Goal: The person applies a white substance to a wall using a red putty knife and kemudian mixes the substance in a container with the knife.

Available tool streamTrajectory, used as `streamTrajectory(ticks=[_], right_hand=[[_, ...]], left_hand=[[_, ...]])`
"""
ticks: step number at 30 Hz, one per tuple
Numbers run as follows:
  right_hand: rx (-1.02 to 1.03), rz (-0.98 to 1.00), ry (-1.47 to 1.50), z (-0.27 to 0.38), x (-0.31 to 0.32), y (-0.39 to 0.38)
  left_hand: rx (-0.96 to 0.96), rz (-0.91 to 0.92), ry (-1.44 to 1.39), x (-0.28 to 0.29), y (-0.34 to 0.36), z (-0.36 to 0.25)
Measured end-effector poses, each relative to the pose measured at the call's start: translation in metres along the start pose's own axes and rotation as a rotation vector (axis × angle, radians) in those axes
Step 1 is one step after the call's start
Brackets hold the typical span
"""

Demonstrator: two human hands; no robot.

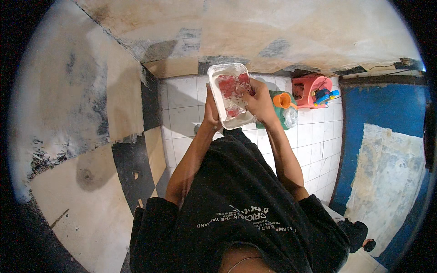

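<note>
In front of me, a white rectangular tray [234, 121] is held up over the tiled floor, tilted so its inside shows. My left hand [211, 110] is closed on the tray's left side, its fingers mostly hidden beneath. From the right, my right hand [261, 103] reaches over the rim with its fingers closed inside the tray. Against them lies a red, flat-looking piece [233, 83] smeared with white; whether the fingers grip it or press on it, I cannot tell. More red and whitish smears cover the tray's bottom.
Right of my hands stand a green container [274, 122], an orange cup [282, 100] and a clear plastic bag [290, 117]. Beyond is a pink stool [312, 88] bearing a blue-and-yellow object [326, 96]. Patchy walls and a blue panel [384, 102] surround me. Another person [353, 233] is lower right.
</note>
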State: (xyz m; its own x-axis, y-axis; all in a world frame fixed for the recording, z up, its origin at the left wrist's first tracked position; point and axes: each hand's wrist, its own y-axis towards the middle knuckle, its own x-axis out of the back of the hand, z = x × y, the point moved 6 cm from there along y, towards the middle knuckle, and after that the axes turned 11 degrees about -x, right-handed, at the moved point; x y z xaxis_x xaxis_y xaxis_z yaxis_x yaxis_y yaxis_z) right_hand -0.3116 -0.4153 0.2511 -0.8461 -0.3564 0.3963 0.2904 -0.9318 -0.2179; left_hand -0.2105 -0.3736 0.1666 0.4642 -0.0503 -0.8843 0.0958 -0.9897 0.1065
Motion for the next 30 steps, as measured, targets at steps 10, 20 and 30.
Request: streamTrajectory(ticks=[10,20,30], right_hand=[[-0.25,-0.037,0.339,-0.005,0.018,-0.009],[0.12,-0.267,0.21,0.065,0.054,-0.026],[0.269,-0.264,-0.506,0.084,0.016,-0.024]], left_hand=[[-0.047,0.048,-0.194,0.025,-0.003,0.004],[0.19,-0.007,-0.709,0.008,0.005,-0.01],[0.131,-0.13,-0.545,0.008,0.008,-0.003]])
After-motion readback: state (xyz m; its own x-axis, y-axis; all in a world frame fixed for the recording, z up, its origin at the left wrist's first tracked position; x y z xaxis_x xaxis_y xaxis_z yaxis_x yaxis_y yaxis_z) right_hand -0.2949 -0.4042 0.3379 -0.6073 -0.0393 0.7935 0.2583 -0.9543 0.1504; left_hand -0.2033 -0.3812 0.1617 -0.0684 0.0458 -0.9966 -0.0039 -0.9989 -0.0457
